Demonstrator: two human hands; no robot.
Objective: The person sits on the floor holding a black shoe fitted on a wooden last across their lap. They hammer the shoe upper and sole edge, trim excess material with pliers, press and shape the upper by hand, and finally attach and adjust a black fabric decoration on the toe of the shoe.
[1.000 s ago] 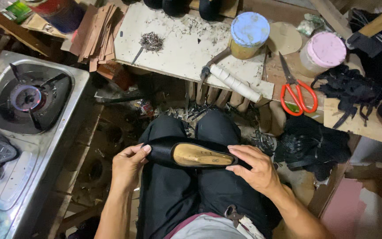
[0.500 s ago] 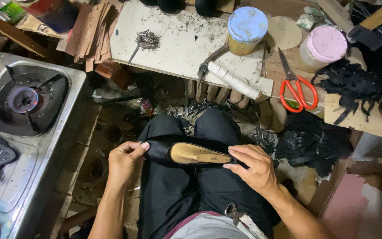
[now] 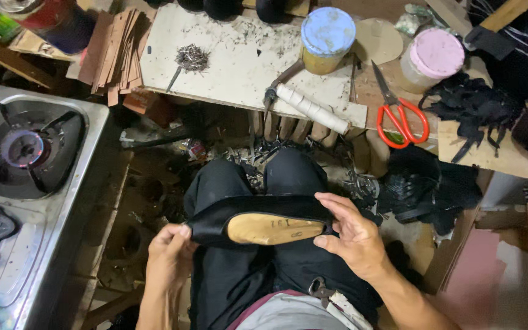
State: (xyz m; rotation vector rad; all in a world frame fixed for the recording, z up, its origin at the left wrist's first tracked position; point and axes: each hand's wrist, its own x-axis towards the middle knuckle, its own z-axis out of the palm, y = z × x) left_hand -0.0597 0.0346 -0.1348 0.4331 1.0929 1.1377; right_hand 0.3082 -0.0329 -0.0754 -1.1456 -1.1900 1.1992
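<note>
Left hand (image 3: 169, 253) pinches the pointed toe of the black shoe upper (image 3: 258, 211), fingers (image 3: 181, 232) closed tight on the fabric edge, while the right hand (image 3: 352, 235) cups the heel end, fingers (image 3: 337, 208) curled over the top and thumb pressing underneath. The upper is stretched over a pale wooden last (image 3: 274, 228), its bare bottom facing up, and the whole thing lies crosswise on the person's lap, across black trousers (image 3: 245, 281). Out past the knees, scraps and small metal bits litter the floor (image 3: 154, 201). Beyond that sits the bench (image 3: 233, 73), scuffed and pale, carrying a little heap of tacks (image 3: 192, 57), a hammer with a white wrapped handle (image 3: 310, 107), a jar with a blue lid (image 3: 327, 36), red-handled scissors (image 3: 401, 116) and a tub with a pink lid (image 3: 432, 58). Black fabric scraps (image 3: 472, 107) lie to the right of the scissors. Far left, a steel gas stove (image 3: 25, 153) has one burner lit.
</note>
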